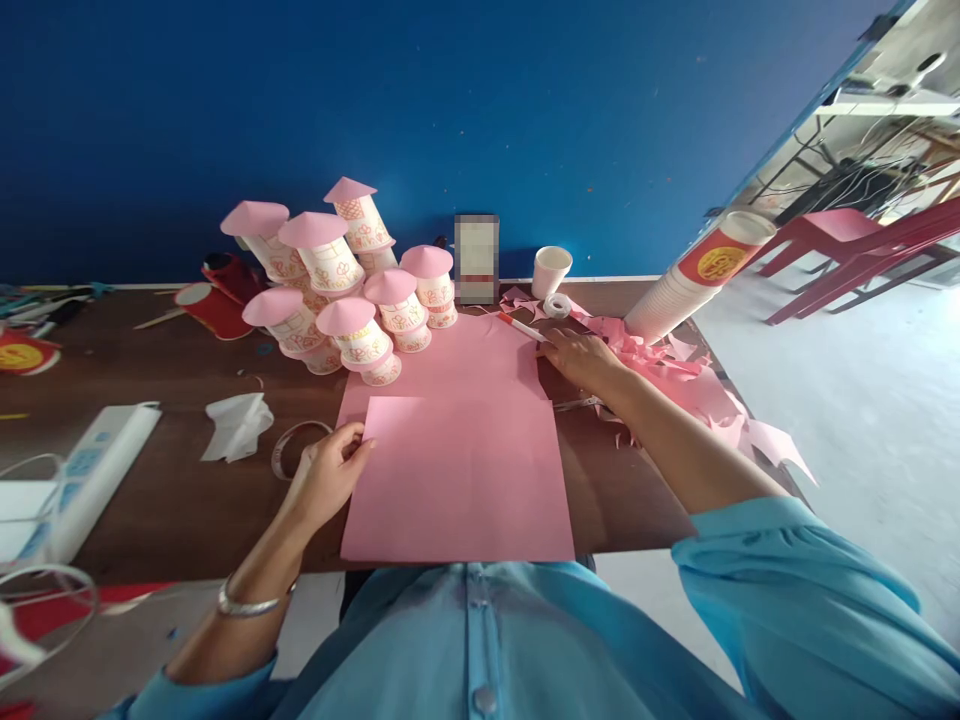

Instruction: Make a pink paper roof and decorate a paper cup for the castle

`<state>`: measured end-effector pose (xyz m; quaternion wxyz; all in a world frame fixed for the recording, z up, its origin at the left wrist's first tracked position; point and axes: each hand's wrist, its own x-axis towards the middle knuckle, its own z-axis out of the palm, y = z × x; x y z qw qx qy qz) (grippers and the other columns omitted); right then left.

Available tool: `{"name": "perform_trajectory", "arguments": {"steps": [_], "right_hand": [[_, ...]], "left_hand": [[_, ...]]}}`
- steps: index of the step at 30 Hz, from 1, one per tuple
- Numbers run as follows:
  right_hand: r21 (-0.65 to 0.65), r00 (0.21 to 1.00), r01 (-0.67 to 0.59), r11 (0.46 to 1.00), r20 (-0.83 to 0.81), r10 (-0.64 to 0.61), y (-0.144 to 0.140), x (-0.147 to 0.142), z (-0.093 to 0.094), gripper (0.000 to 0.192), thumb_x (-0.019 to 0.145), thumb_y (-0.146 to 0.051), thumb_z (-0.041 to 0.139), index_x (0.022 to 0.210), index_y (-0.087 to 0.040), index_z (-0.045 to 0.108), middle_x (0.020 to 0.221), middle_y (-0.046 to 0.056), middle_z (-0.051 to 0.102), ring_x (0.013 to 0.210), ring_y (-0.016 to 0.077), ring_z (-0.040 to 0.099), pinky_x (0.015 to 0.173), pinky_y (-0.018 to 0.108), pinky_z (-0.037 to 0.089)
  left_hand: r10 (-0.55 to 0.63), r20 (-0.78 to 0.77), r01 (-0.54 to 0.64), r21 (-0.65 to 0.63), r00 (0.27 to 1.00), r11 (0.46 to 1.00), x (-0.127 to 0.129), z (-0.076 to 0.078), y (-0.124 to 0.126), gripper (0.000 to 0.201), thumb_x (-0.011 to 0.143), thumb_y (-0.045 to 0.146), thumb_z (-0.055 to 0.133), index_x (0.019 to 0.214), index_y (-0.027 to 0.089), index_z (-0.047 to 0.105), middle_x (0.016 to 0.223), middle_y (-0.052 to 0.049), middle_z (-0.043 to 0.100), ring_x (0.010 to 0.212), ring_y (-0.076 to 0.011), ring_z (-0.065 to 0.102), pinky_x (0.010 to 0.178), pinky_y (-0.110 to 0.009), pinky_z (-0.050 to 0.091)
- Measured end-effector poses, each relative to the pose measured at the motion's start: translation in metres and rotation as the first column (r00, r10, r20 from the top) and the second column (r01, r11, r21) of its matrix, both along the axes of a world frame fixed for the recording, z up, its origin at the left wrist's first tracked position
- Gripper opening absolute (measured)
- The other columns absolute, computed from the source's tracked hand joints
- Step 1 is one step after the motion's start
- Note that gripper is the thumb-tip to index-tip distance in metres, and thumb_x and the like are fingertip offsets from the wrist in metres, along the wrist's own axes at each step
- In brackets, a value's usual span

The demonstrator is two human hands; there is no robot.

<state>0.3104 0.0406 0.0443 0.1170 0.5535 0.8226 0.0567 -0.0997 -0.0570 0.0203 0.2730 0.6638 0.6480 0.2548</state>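
Note:
A pink paper sheet [461, 490] lies at the table's front, over another pink sheet [487, 360] that reaches farther back. At the upper sheet's left edge is my left hand [334, 470], thumb and fingers closed on the paper. My right hand [581, 360] reaches to the back right, its fingers closed at the near end of a white pen with a red tip [523, 327]. Scissors [581, 404], partly hidden by my right forearm, rest just below that hand. Paper-cup towers with pink cone roofs [360, 330] stand behind the sheets to the left.
A tall stack of paper cups [690, 275] leans at the right among pink scraps [697, 385]. Near the wall are a white cup [553, 272] and a tape roll [556, 305]. Further left lie a ring [283, 452], crumpled tissue [238, 425] and a power strip [105, 480].

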Motion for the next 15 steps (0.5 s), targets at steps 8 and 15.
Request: {"name": "perform_trajectory", "arguments": {"steps": [8, 15], "right_hand": [[0.144, 0.994, 0.049, 0.988, -0.104, -0.034, 0.012, -0.007, 0.007, 0.047, 0.106, -0.013, 0.028, 0.136, -0.011, 0.065, 0.133, 0.021, 0.066, 0.109, 0.0295, 0.066, 0.073, 0.035, 0.051], [0.096, 0.977, -0.100, 0.990, -0.180, 0.116, 0.014, -0.035, -0.003, 0.038, 0.108, -0.024, 0.040, 0.132, -0.019, 0.070, 0.149, 0.014, 0.062, 0.140, 0.0299, 0.054, 0.092, 0.037, 0.057]], "left_hand": [[-0.018, 0.241, 0.026, -0.029, 0.970, 0.999, 0.031, -0.006, 0.012, 0.037, 0.082, 0.054, 0.064, 0.095, 0.020, 0.068, 0.088, -0.007, 0.079, 0.084, -0.0242, 0.076, 0.076, -0.031, 0.056], [-0.036, 0.100, 0.025, 0.115, 0.994, 0.993, 0.032, -0.018, 0.022, 0.040, 0.085, 0.043, 0.063, 0.117, 0.019, 0.066, 0.097, -0.010, 0.080, 0.083, -0.0247, 0.077, 0.080, -0.036, 0.059]]}}
